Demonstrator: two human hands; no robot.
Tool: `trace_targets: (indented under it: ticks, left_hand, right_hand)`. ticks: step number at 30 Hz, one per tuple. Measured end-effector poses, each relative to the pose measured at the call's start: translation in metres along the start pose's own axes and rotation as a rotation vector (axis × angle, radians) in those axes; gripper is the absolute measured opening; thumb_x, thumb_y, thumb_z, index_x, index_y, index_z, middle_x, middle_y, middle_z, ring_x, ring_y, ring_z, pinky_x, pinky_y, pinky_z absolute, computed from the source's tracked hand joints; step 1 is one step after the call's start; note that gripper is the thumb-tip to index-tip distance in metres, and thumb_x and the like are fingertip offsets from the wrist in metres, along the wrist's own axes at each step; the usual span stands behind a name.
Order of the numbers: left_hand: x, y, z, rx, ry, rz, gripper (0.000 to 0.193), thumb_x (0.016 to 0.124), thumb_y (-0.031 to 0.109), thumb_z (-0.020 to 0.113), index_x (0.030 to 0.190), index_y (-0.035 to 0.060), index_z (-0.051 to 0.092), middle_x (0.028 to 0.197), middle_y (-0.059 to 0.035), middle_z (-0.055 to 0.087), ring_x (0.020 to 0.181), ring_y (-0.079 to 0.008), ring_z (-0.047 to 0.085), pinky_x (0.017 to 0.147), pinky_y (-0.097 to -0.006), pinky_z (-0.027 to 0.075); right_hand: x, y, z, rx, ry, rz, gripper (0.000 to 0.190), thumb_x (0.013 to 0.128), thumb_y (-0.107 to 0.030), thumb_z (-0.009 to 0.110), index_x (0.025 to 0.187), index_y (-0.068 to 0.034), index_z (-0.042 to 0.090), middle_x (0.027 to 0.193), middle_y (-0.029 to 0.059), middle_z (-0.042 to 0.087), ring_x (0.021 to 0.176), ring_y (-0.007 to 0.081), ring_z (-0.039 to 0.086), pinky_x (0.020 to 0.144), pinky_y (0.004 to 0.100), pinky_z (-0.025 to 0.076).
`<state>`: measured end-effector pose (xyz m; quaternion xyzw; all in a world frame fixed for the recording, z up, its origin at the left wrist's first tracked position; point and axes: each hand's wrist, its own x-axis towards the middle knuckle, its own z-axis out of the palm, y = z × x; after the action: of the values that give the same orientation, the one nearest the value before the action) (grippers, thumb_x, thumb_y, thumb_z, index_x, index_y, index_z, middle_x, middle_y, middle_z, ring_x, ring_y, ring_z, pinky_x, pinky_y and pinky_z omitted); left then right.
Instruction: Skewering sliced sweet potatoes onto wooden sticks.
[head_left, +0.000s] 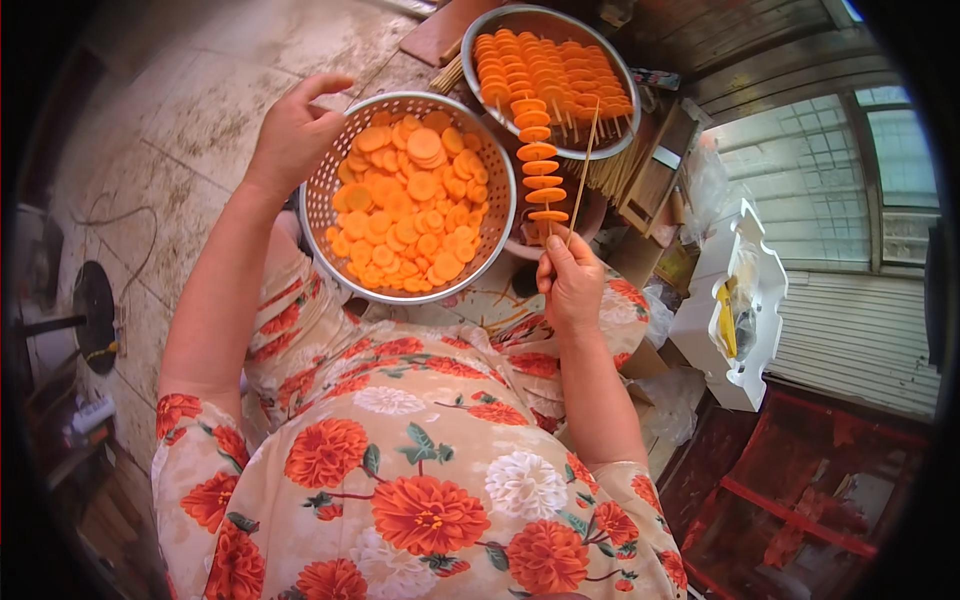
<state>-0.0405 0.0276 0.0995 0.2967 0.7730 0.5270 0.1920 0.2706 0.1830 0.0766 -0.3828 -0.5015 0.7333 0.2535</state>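
Note:
My right hand (573, 281) grips the lower end of an upright wooden skewer of spaced carrot slices (541, 181). A bare wooden skewer (585, 169) leans up from the same grip. To the left, a perforated metal colander (507, 202) holds a heap of loose round carrot slices (405, 214). My left hand (296, 135) is at the colander's upper left rim, thumb and forefinger apart, with nothing visible between them; its other fingers are partly hidden. Beyond the skewers, a metal basin (474, 75) contains rows of threaded carrot skewers (551, 71).
Bundled wooden skewers (611, 176) lie by the basin, near a wooden frame (660, 169). Under my right hand is a partly hidden bowl (596, 214). A white foam box (724, 322) stands at the right, and a black round stand base (94, 316) at the left.

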Motion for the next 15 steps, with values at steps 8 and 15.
trace_targets:
  ticks: [8, 15]
  left_hand:
    - [0.015, -0.028, 0.014, 0.056, 0.058, -0.063, 0.033, 0.074, 0.008, 0.055, 0.105, 0.004, 0.062, 0.092, -0.0071, 0.065, 0.071, -0.0128, 0.062, 0.068, -0.025, 0.05]
    - [0.019, -0.024, 0.036, 0.377, -0.043, 0.165, 0.027, 0.074, 0.004, 0.057, 0.101, 0.0034, 0.062, 0.1, -0.0097, 0.061, 0.073, -0.017, 0.061, 0.071, -0.0278, 0.05]
  right_hand:
    - [0.045, -0.036, -0.008, -0.203, 0.07, -0.216, 0.023, 0.092, -0.013, 0.054, 0.109, 0.001, 0.06, 0.062, -0.0006, 0.051, 0.046, 0.0044, 0.042, 0.041, 0.0166, 0.035]
    - [0.086, -0.061, -0.013, -0.252, 0.092, -0.271, 0.021, 0.091, -0.013, 0.055, 0.107, -0.001, 0.062, 0.062, -0.0016, 0.052, 0.047, 0.0029, 0.043, 0.042, 0.016, 0.035]
